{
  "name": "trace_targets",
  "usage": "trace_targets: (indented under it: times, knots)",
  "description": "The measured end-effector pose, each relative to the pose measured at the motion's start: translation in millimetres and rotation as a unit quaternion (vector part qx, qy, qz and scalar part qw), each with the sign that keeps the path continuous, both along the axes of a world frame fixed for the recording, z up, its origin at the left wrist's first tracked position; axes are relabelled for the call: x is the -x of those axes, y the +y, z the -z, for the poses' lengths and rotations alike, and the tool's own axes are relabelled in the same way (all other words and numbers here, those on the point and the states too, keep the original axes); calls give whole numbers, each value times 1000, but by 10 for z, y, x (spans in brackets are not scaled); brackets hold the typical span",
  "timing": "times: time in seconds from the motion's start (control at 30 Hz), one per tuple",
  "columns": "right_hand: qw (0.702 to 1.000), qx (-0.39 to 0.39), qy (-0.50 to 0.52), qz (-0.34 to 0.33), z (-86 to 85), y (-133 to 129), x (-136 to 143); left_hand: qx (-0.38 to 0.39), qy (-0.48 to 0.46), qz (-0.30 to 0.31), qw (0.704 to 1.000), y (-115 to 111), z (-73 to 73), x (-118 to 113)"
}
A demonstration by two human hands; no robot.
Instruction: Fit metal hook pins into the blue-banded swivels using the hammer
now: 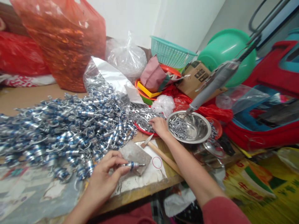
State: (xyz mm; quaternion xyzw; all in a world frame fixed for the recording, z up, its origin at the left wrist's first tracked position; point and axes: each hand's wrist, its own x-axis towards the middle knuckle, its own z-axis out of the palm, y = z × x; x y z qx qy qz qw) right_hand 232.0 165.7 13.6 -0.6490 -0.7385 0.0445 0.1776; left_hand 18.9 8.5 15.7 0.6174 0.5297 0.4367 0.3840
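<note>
My left hand (108, 169) pinches a small silver metal fitting with blue bands (132, 165) between thumb and fingers. The fitting lies nearly level, its thin pin end pointing right, above a grey metal block (137, 154). My right hand (159, 126) reaches into a red tray (145, 131) of small flat metal pieces (142, 116). Its fingertips are drawn together among the pieces, and what they hold, if anything, is too small to make out. Between the hands lies a hammer (161, 154) with a wooden handle. Left of them spreads a big heap of similar blue-banded fittings (77, 127).
A steel bowl (202, 132) of metal pins stands right of the tray, under a slanting grey-handled tool (212, 82). Behind are a red bag (79, 46), a clear bag (127, 57), a teal basket (171, 51) and a green basin (230, 56). The bench's wooden edge (140, 194) runs in front.
</note>
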Motion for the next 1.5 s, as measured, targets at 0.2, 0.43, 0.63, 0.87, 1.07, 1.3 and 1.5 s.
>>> trace_targets:
  times: [0.2, 0.43, 0.63, 0.87, 1.07, 1.3, 1.5]
  knots:
    - [993, -44, 111, -17, -112, -307, 34, 24, 2, 52, 998, 12, 19, 22]
    - [912, 16, 311, -266, -248, -1273, 428, 63, -64, -12, 996, 0, 129, 6]
    - [902, 8, 306, -305, -212, -1395, 455, 37, -36, -5, 999, -2, 142, 12]
    - [892, -48, 332, -303, -169, -1453, 403, 53, -69, 47, 995, -15, 23, 35]
    - [885, -185, 175, -390, -87, -1510, 313, 79, -71, 34, 994, -11, -123, 64]
    - [873, -233, 131, -409, -117, -1500, 302, 11, 33, 90, 995, 22, -227, 80]
    - [895, -173, 255, -321, -74, -1580, 397, 115, -35, 29, 992, -56, -169, 19]
